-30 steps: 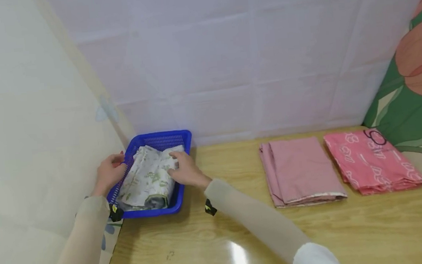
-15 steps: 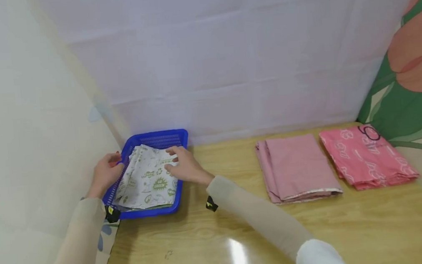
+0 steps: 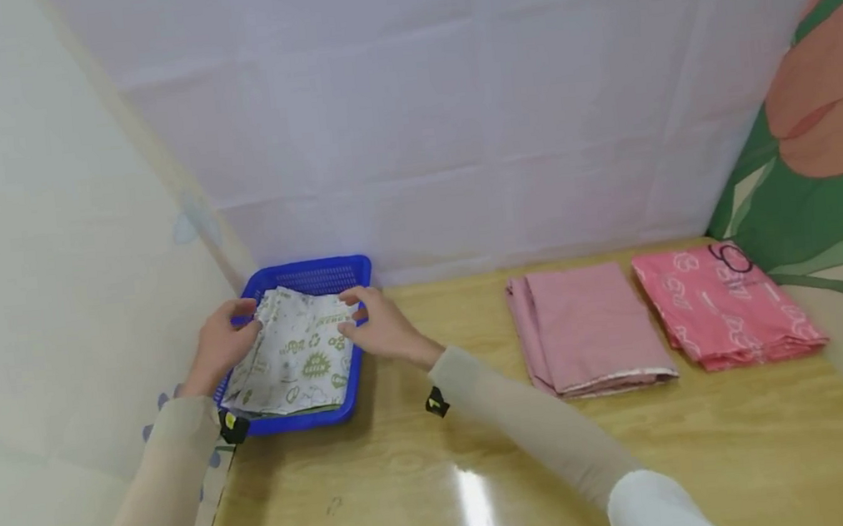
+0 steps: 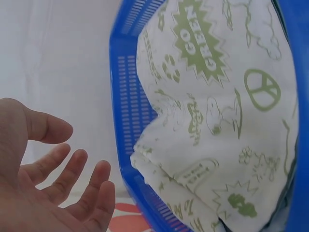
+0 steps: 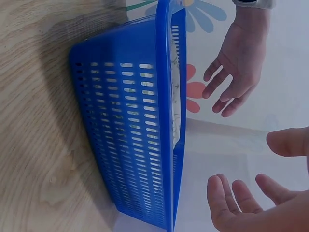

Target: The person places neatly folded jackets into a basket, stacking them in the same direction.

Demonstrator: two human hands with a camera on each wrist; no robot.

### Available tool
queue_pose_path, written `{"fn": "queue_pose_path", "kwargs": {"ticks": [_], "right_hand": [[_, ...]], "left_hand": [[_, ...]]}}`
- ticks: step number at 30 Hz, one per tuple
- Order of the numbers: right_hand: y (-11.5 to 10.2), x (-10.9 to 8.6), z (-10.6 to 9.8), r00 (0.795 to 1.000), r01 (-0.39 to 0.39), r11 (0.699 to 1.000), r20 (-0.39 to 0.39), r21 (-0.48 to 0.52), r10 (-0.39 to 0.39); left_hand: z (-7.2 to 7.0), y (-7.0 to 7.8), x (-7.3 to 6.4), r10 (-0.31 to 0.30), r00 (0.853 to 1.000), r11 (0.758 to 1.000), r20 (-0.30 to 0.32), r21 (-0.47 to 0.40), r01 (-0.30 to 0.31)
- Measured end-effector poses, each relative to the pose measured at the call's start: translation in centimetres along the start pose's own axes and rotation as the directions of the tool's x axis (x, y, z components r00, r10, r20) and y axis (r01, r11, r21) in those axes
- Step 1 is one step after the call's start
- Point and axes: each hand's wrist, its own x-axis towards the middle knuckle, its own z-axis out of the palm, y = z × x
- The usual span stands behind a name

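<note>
A white cloth with green print (image 3: 302, 357) lies in the blue plastic basket (image 3: 307, 422), its "GO GREEN" badge facing up. In the left wrist view, the cloth (image 4: 212, 111) has a fold towards its lower left edge. My left hand (image 3: 222, 340) is over the basket's left side, with loosely bent fingers and nothing in them. Beyond the opposite side is my right hand (image 3: 384, 326), its thumb and fingers apart and holding nothing. In the right wrist view, a gap shows between the right hand (image 5: 263, 193) and the basket (image 5: 125, 116).
A folded dusty-pink cloth (image 3: 596, 327) lies on the wooden table (image 3: 382, 500) to the right. Beside it is a folded bright pink cloth (image 3: 726, 303) with white print. Pale hangings (image 3: 408, 114) stand behind and at the left.
The cloth's rolled, bunched near end has fallen flat, and its printed face now spreads over the basket. Both hands are free of it, and have shifted slightly relative to the basket.
</note>
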Motion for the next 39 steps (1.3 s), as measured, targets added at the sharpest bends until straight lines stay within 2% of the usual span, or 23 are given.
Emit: {"fn": "queue_pose_path", "kwargs": {"ticks": [3, 7, 11, 15, 20, 27, 39], "right_hand": [[0.2, -0.3, -0.6, 1.000, 0.014, 1.000, -0.016, 0.018, -0.014], [0.5, -1.0, -1.8, 0.999, 0.028, 0.999, -0.031, 0.035, -0.027], [0.8, -1.5, -3.0, 0.999, 0.044, 0.996, -0.033, 0.072, -0.042], [1.4, -2.2, -4.0, 0.999, 0.025, 0.995, -0.023, 0.099, -0.023], [2.0, -3.0, -5.2, 0.999, 0.017, 0.997, -0.050, 0.077, -0.014], [2.7, -4.1, -6.8, 0.995, 0.061, 0.996, -0.080, 0.061, -0.056], [3.3, -6.3, -10.3, 0.990, 0.107, 0.994, -0.089, -0.007, -0.107]], "left_hand": [[0.5, 0.7, -0.2, 0.012, 1.000, 1.000, 0.010, -0.021, -0.012], [1.2, 1.8, -0.7, 0.001, 0.999, 0.999, 0.034, -0.050, 0.001], [1.8, 2.8, -1.0, 0.003, 1.000, 0.998, 0.022, -0.056, -0.002], [2.5, 3.3, -1.2, 0.014, 1.000, 0.998, 0.015, -0.066, -0.013], [3.6, 4.1, -1.4, 0.012, 1.000, 0.996, 0.022, -0.087, -0.010], [4.7, 5.5, -1.7, 0.026, 1.000, 0.997, 0.006, -0.078, -0.026], [6.5, 8.2, -2.0, 0.108, 0.994, 0.983, 0.034, -0.154, -0.102]]}}
